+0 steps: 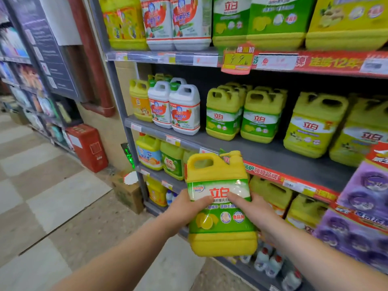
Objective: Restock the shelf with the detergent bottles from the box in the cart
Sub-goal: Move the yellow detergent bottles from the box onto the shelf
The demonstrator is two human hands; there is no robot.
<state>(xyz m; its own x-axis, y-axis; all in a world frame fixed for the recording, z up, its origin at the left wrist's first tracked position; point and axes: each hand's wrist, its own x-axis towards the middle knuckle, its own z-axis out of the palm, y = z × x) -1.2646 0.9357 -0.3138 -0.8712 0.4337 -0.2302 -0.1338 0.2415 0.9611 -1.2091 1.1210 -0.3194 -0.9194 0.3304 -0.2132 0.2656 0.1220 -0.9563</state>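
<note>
Both hands clamp one yellow bottle (220,204) upright in front of the shelf (273,156). Left hand (184,206) grips its left side, right hand (252,208) its right, thumbs pressed on the label.

Setting was a retail shop aisle, cleaning-goods section. Grey metal shelving (134,122) carried rows of identical yellow detergent jugs (223,114) and white jugs (184,110), stocked several deep. Shelf edges bore price labels (173,140) and a red promotional strip (327,63); a handwritten price tag (238,59) hung from one. Further stocked shelves (25,85) lined a tiled floor (52,185).
</note>
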